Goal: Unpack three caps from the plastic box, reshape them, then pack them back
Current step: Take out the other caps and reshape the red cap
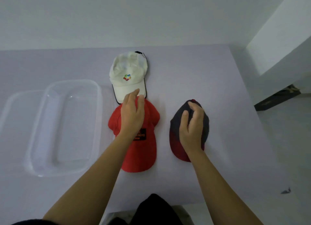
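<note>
Pale lilac table [193,73] against a white wall, with all three caps out of the plastic box [67,127].

From the head view I take the red cap [144,150] as my landmark: the empty clear box sits to its left, the white cap [127,73] lies just beyond it with its brim touching the red crown, and the dark navy-and-maroon cap [178,140] rests to its right, apart. My left hand [133,115] lies flat on the red crown, fingers loosely spread and reaching the white brim. My right hand [191,125] curls over the dark cap's crown, fingers pressing into the fabric.
</note>
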Demonstrator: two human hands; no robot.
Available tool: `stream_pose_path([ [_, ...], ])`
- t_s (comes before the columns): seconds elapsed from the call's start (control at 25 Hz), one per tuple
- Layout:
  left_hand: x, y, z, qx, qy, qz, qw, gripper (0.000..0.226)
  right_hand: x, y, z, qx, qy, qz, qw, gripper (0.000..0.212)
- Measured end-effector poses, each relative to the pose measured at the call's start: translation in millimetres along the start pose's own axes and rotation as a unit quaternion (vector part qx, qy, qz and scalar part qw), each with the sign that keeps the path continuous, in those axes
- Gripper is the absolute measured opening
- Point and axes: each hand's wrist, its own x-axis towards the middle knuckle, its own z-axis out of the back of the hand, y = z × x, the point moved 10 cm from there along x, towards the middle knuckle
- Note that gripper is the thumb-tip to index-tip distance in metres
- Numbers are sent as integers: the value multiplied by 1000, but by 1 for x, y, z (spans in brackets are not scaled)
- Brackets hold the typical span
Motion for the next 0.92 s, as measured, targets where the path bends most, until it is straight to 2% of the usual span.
stream_pose_path([
  [0.08,4,38,21,18,-5,65,998,46,-7,16,-52,24,136,-13,990,35],
  [0.16,4,81,19,34,43,151,987,54,-18,11,-97,5,262,-67,963,43],
  [0.24,-1,108,12,19,91,195,976,57,-27,-5,-125,-7,327,-144,934,50],
  [0.32,-9,111,5,-14,129,200,971,50,-39,-19,-140,-3,375,-202,905,53],
  [0.44,-15,113,6,-41,146,202,968,35,-49,-31,-144,27,379,-235,895,49],
  [0.56,-11,114,21,-44,97,194,975,18,-51,-34,-137,97,325,-298,892,36],
  [0.72,-10,106,26,-63,107,201,972,17,-38,-17,-130,75,302,-214,926,14],
  [0.8,-15,100,19,-148,159,233,948,20,-40,-10,-130,101,338,-220,910,15],
  [0.92,-21,89,11,-289,244,263,888,23,-47,-8,-132,181,380,-269,866,17],
])
